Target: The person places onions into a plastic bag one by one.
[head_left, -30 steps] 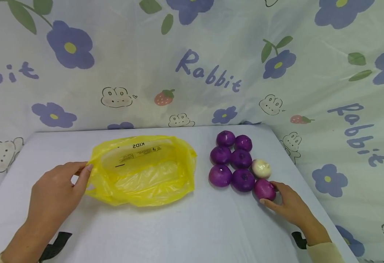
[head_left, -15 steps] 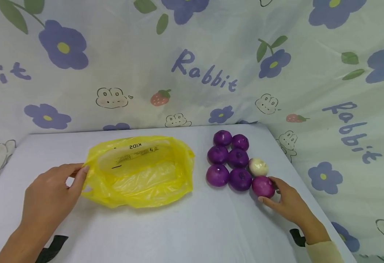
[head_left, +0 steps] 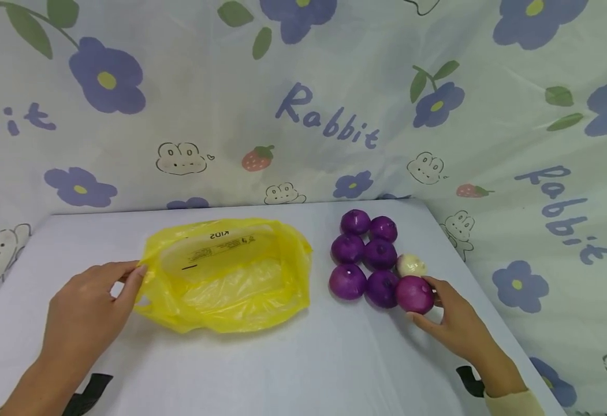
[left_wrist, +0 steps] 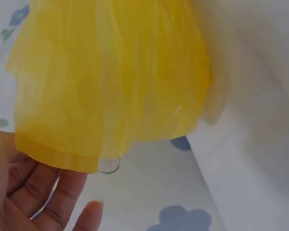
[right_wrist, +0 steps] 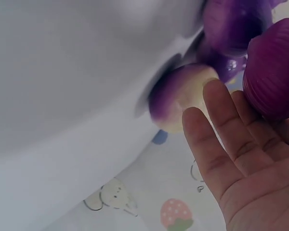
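My left hand [head_left: 89, 306] pinches the left edge of a yellow plastic bag [head_left: 277, 316] between thumb and forefinger. The bag's mouth gapes toward me, and printed lettering shows inside. In the left wrist view the bag [left_wrist: 149, 72] hangs past the lower fingers. On the right, my right hand [head_left: 456, 323] holds a red onion [head_left: 414, 294] by its side, thumb below and fingers behind. The right wrist view shows this onion [right_wrist: 274, 72] apart from the tabletop, with some fingers extended beside it. Just behind it sits a pale-topped onion [head_left: 411, 264], purple lower down.
Several purple onions stand in a close cluster left of the held one, among them a front-left onion [head_left: 347, 282]. They rest on a white-covered table [head_left: 261, 375]. A patterned cloth [head_left: 204, 104] rises behind the table and along its right side.
The red onion in my right hand has risen slightly off the table and now covers more of the pale-topped onion. My left hand keeps its pinch on the bag.
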The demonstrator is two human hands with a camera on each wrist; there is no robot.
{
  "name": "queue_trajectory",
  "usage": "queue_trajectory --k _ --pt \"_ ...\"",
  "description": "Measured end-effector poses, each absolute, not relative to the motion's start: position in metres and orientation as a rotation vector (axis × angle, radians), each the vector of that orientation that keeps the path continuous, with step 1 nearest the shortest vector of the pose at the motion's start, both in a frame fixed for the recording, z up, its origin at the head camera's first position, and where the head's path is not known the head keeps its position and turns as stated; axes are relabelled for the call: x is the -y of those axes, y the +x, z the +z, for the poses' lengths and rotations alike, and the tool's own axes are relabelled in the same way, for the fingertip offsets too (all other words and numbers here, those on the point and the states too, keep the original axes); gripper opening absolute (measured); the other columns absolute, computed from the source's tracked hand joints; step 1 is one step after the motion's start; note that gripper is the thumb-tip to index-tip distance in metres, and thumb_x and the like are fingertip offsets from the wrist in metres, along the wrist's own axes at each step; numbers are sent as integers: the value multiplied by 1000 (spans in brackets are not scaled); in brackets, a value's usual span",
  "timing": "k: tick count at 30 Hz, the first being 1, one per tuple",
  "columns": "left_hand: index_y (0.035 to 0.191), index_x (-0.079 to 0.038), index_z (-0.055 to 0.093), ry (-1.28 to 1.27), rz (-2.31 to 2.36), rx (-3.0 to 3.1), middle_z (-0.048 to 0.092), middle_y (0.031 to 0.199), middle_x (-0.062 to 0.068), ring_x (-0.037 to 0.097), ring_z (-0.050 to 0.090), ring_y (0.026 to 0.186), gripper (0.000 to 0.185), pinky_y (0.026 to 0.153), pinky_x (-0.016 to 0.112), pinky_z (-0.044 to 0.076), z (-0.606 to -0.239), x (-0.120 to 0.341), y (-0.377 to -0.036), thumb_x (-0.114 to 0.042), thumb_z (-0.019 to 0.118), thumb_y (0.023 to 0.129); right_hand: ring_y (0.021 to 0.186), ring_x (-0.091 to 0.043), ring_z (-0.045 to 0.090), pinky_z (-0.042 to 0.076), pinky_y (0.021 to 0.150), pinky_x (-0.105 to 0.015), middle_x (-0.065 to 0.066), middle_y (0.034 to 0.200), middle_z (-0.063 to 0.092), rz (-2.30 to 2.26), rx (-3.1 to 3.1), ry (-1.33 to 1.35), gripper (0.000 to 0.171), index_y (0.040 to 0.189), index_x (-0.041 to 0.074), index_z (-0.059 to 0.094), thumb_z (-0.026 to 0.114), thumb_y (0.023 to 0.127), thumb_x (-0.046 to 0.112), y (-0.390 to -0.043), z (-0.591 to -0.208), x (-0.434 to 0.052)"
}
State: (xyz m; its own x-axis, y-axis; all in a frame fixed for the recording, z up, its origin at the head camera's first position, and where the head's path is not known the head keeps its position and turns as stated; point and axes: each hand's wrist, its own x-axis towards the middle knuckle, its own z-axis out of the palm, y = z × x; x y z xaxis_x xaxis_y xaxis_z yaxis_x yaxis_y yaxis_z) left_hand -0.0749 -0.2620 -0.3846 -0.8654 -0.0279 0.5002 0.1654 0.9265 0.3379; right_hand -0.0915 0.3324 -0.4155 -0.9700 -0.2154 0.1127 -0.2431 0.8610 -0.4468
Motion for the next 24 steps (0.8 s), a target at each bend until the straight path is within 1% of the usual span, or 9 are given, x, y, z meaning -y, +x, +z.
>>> queue_trajectory --k 2,5,7,9,12,15,18,22,24 --pt "110 6 75 -102 -507 2572 74 90 19 30 59 64 27 53 47 52 -385 262 -75 -14 79 92 106 -33 71 59 89 -54 -15 128 62 718 2960 389 81 148 1 46 85 89 41 -92 -415 -329" --pt "112 6 74 -91 -519 2593 74 92 21 35 60 69 29 60 56 55 -385 262 -75 -15 78 93 107 -31 71 58 89 -54 -14 129 63 721 2938 428 81 149 2 46 85 89 40 -94 -414 -324" --pt "113 7 74 -86 -529 2606 74 94 23 39 61 73 29 66 62 54 -385 262 -75 -14 77 93 108 -30 71 58 90 -54 -14 130 63 721 2926 457 80 150 2 45 85 90 38 -95 -414 -320" --pt "114 7 73 -78 -537 2618 74 96 24 42 61 76 29 69 65 53 -385 263 -75 -14 76 94 109 -31 70 58 90 -53 -15 131 63 719 2912 490 81 150 1 45 86 89 35 -97 -414 -317" --pt "113 7 73 -85 -535 2619 74 96 24 41 61 75 28 68 65 53 -384 264 -75 -14 75 95 111 -32 70 58 90 -52 -16 134 63 694 2884 543 82 150 0 45 88 88 33 -100 -412 -311" --pt "113 7 74 -98 -536 2612 74 95 24 40 62 74 27 67 64 53 -384 264 -75 -13 76 95 116 -32 68 58 93 -52 -17 140 61 671 2865 588 83 150 1 45 88 87 33 -102 -409 -303" --pt "113 7 73 -108 -539 2599 74 96 24 44 64 79 27 72 66 53 -385 264 -76 -12 76 94 120 -33 66 56 95 -52 -17 145 58 662 2862 622 84 152 2 45 88 87 36 -104 -404 -293" --pt "114 8 73 -99 -539 2594 74 98 26 49 64 88 27 78 68 52 -386 262 -76 -11 76 95 129 -37 60 53 100 -55 -19 150 54 658 2884 656 85 153 4 44 86 88 40 -105 -396 -279" --pt "114 8 73 -95 -540 2597 74 99 26 49 64 87 28 77 68 52 -385 262 -76 -12 76 95 133 -38 57 52 102 -57 -19 151 53 652 2898 671 86 154 5 44 85 89 42 -106 -392 -272"
